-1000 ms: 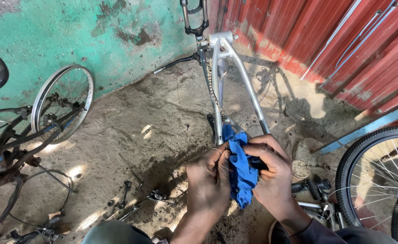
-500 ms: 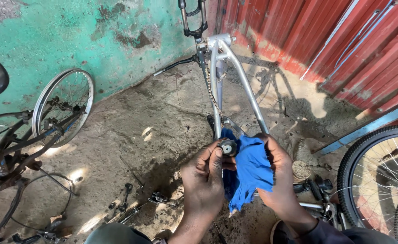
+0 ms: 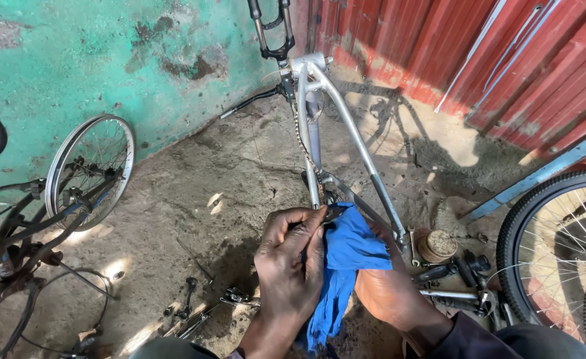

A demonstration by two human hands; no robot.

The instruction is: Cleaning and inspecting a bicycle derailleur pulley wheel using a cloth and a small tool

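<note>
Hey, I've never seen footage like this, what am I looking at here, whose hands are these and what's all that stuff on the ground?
This is one picture from a camera worn on a person's head, looking down at their own two bare hands. The left hand and right hand both grip a blue rag, pressed against the low end of a silver bicycle frame standing on the dirt floor. Small dark metal parts lie near the left hand. A bare wheel rim leans by the green wall; a tyred wheel stands to the right.
</note>
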